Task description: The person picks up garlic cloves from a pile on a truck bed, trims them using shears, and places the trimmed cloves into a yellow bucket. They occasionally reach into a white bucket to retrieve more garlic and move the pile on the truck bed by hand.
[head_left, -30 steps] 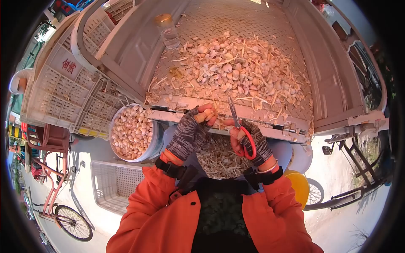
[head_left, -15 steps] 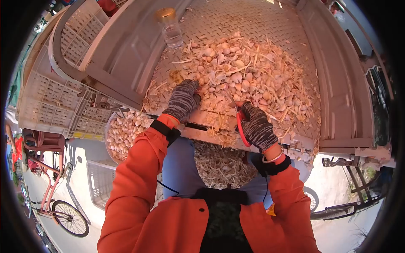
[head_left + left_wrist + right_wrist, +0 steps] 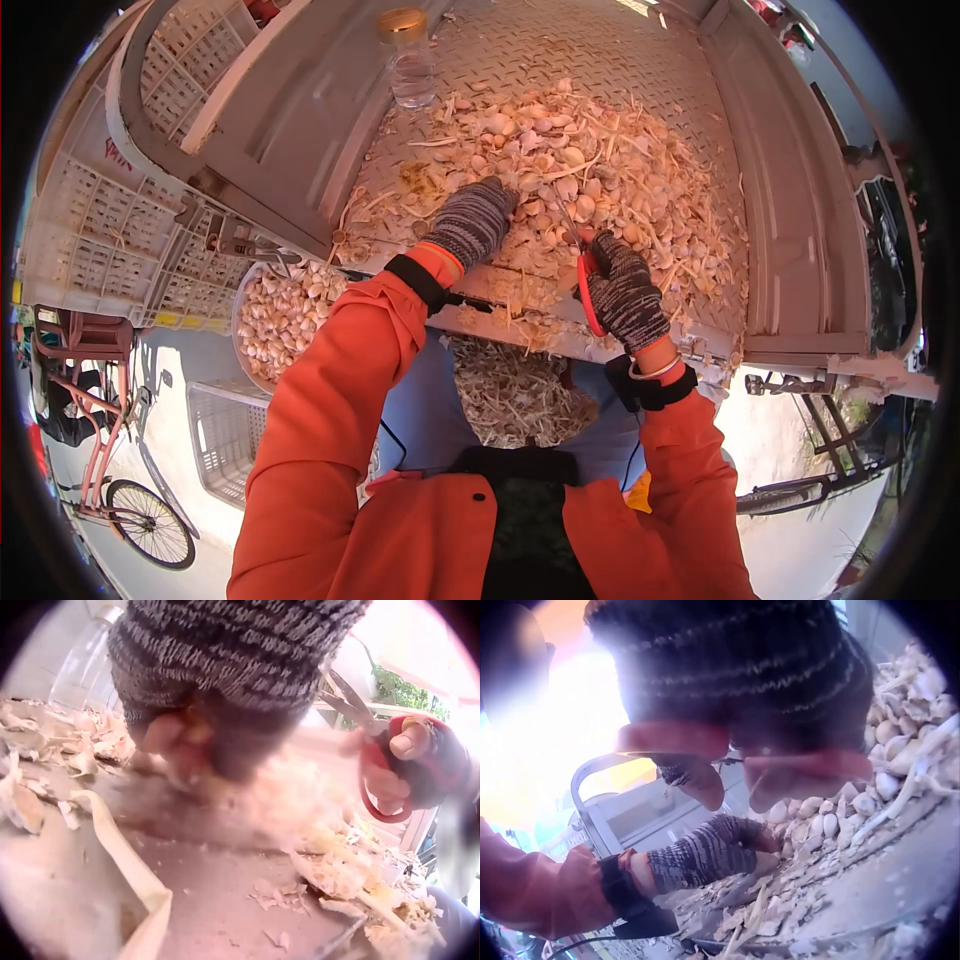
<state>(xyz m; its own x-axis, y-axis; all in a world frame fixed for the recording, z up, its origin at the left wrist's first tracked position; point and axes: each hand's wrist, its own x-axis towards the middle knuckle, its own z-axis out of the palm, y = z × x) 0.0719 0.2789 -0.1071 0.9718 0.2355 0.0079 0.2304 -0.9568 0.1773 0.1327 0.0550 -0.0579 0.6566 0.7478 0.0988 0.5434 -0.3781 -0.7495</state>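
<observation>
Right hand clamped round red scissors, blades parted beyond its fingers; left hand at garlic pile, fingers' closure I can't tell.

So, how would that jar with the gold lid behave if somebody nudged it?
The clear jar looks taller than it is wide, so a push near its gold lid would probably tip it. Its smooth sides may be slippery, and its round body could roll once down.

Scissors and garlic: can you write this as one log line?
right hand: holds red-handled scissors, blades parted | left hand: at garlic pile | lidded jar: on metal floor
</observation>
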